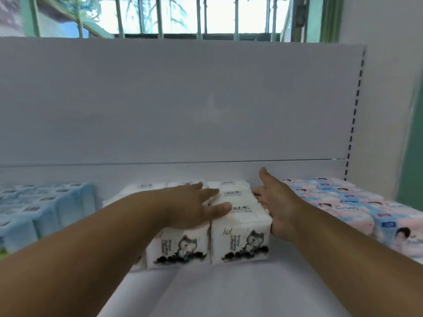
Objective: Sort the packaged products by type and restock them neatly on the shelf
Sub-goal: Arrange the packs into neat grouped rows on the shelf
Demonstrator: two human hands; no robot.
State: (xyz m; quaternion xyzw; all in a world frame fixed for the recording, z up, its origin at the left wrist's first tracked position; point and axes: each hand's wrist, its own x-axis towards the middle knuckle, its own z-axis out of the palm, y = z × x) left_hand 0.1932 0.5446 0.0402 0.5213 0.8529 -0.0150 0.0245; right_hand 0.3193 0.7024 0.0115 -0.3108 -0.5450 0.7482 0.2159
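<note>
**White tissue packs squared up between two flat hands**

White plastic-wrapped tissue packs [239,236], printed with a grey dog and black ink wash, sit in rows at the middle of the shelf [229,291], their printed faces turned to the shelf's front edge. The left hand [194,205] lies palm down on top of the packs, fingers straight and spread, nothing gripped. The right hand [278,202] stands on edge against the right side of the rightmost row, fingers straight and pointing to the shelf's back panel [183,99], thumb up; its grip is likewise spread flat, clamped on nothing. Toward the shelf's left end stand blue-wrapped packs [43,209], apart from the white ones. Toward the right end lie pink and blue packs [348,202], just beside the right hand. Above the panel, a barred window [194,17] shows.
</note>
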